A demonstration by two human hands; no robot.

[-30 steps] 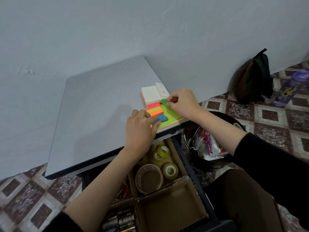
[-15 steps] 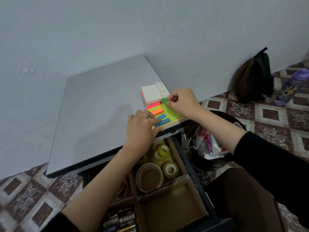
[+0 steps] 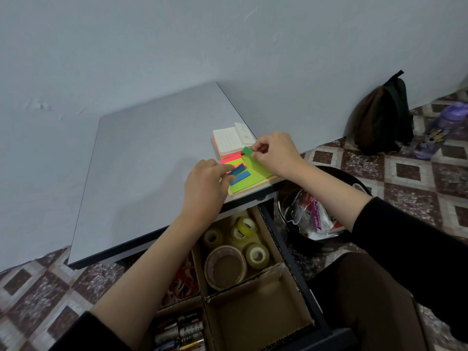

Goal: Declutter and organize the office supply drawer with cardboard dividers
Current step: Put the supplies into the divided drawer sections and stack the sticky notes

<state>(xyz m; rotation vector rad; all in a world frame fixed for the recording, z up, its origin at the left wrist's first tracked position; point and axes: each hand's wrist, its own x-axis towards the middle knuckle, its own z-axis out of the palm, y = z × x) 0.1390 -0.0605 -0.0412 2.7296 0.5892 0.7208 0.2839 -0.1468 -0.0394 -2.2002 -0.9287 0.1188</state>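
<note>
On the grey desk's (image 3: 141,158) right front corner lies a lime-green sticky-note pad (image 3: 253,177) with small coloured flag strips on it. My left hand (image 3: 205,186) pinches a blue flag strip (image 3: 237,170), tilted up off the pad; another blue strip (image 3: 240,178) lies flat beside it. My right hand (image 3: 273,152) pinches a small green flag strip (image 3: 247,151) above the pad's far edge. A white lined notepad (image 3: 228,141) sits just behind. Below, the open drawer (image 3: 286,252) holds cardboard dividers (image 3: 243,287).
Several tape rolls (image 3: 225,267) fill the drawer's back compartment; batteries (image 3: 184,330) and red clips (image 3: 183,279) lie in left ones; the front right compartment (image 3: 255,317) is bare cardboard. A black bin (image 3: 326,214) with wrappers stands right, a backpack (image 3: 382,117) and purple bottle (image 3: 440,130) beyond.
My left hand has lifted one blue strip up off the pad. My right hand has stayed in place with the green strip.
</note>
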